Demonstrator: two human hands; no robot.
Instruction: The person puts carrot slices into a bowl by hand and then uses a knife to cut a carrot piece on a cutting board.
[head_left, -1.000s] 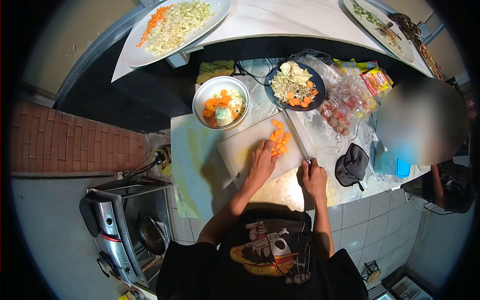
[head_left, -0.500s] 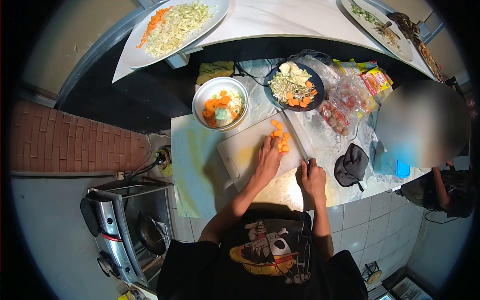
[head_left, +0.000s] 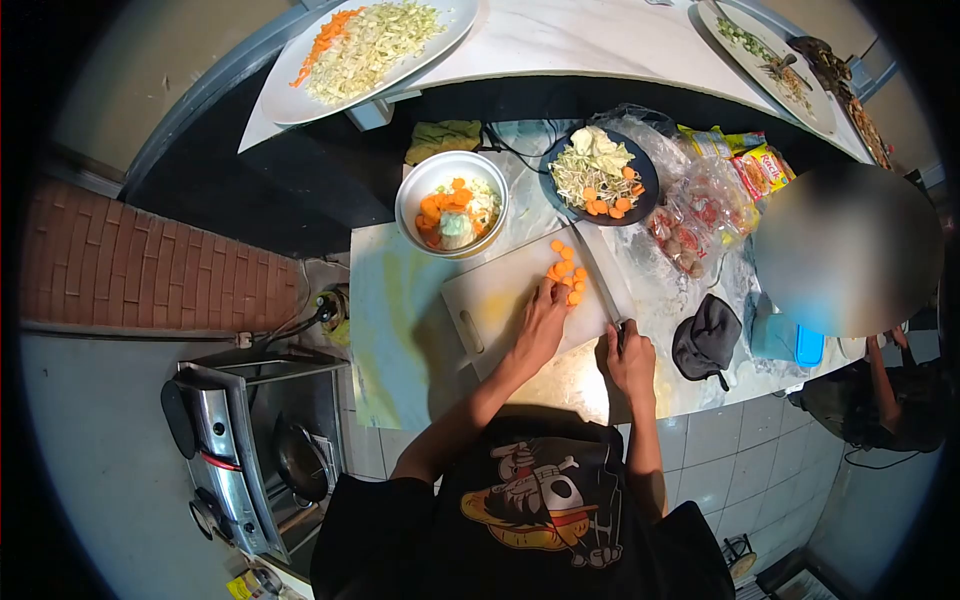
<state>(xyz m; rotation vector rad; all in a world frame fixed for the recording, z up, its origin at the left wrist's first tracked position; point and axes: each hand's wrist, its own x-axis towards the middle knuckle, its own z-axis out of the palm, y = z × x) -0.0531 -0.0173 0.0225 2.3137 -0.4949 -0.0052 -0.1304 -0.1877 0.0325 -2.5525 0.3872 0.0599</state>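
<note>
My right hand (head_left: 631,362) is wrapped round the handle of a kitchen knife (head_left: 598,272), whose long blade lies along the right side of a white cutting board (head_left: 500,290). With fingers bent and close together, my left hand (head_left: 541,325) presses on the near end of a small group of orange carrot slices (head_left: 563,254) on the board. What lies under those fingertips is partly hidden. Left of the board's far edge is a white bowl (head_left: 403,210) holding carrot slices and chopped pale vegetables. Beyond the board, a dark plate (head_left: 640,208) carries bean sprouts, carrot slices and pale leaves.
Plastic bags (head_left: 690,205) and seasoning packets (head_left: 762,170) lie at the right rear. A black cap (head_left: 707,338) and a blue-lidded container (head_left: 808,347) sit right of the board, near another person. A platter (head_left: 455,28) of shredded vegetables stands on the raised shelf. A stove (head_left: 222,440) is at left.
The whole view has shifted slightly. My left hand stays on the carrot slices and my right hand keeps the knife in nearly the same place. The other person's hands show more at right.
</note>
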